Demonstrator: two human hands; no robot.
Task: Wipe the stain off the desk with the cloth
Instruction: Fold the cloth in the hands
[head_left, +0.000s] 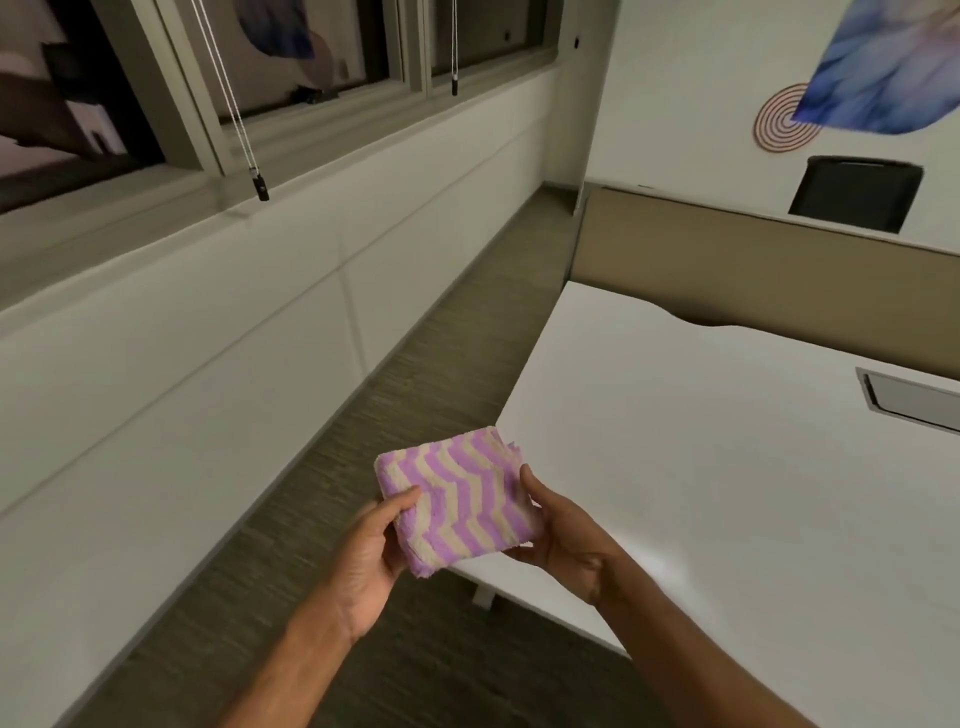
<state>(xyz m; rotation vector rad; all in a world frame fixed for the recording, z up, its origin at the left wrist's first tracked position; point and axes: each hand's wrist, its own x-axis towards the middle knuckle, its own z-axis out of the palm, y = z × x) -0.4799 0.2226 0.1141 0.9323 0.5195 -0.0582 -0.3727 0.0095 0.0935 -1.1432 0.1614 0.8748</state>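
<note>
Head view: the wiping has not begun; this looks like the readying step, with the folded purple-and-cream cloth (456, 500) held in the air over the desk's (727, 467) near-left corner, above the floor edge. The left hand (370, 551) pinches its left edge, thumb on top; the right hand (563, 535) clasps the right edge, fingers curled beneath. No stain shows on the white top, so next comes finding it, then pressing the cloth down.

Dim room: windows (291, 57), carpet (415, 374), black chair (854, 192).
</note>
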